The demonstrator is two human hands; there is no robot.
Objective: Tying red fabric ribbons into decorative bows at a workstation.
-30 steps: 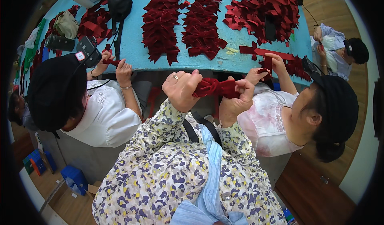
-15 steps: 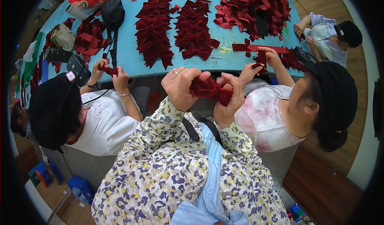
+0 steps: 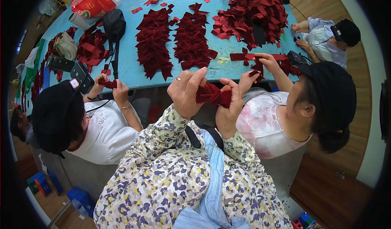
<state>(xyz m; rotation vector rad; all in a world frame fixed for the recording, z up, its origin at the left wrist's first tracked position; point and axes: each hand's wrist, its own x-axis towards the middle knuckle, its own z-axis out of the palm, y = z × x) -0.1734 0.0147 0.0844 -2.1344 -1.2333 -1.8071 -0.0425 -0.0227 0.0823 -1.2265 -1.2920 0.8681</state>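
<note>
A small dark red velvet bow piece [image 3: 212, 94] of folded fabric sits between the person's two hands, raised in front of the chest just short of the near edge of the long light blue table [image 3: 126, 68]. The left hand [image 3: 186, 91], wearing a ring, clenches around the bow's left end with the thumb pressed on top, and the right hand [image 3: 230, 100] pinches its right end between thumb and fingers, so both hands are closed on the same piece. Both forearms wear sleeves of cream cloth printed with blue and yellow flowers [image 3: 163, 172]. On the table beyond the hands lie two long rows of finished dark red bows [image 3: 154, 41] [image 3: 192, 39], and farther right a loose heap of dark red fabric pieces [image 3: 252, 11]. To the right a seated person in a pale pink top [image 3: 264, 127] holds another red strip [image 3: 256, 66] at the table edge. To the left a person in a black cap [image 3: 55, 117] and white shirt holds a small red piece [image 3: 109, 83] in both hands. A black bag [image 3: 114, 23] and a red printed plastic bag [image 3: 93, 2] rest on the far left part of the table, and another person in light blue [image 3: 321, 35] sits at the far right corner.
</note>
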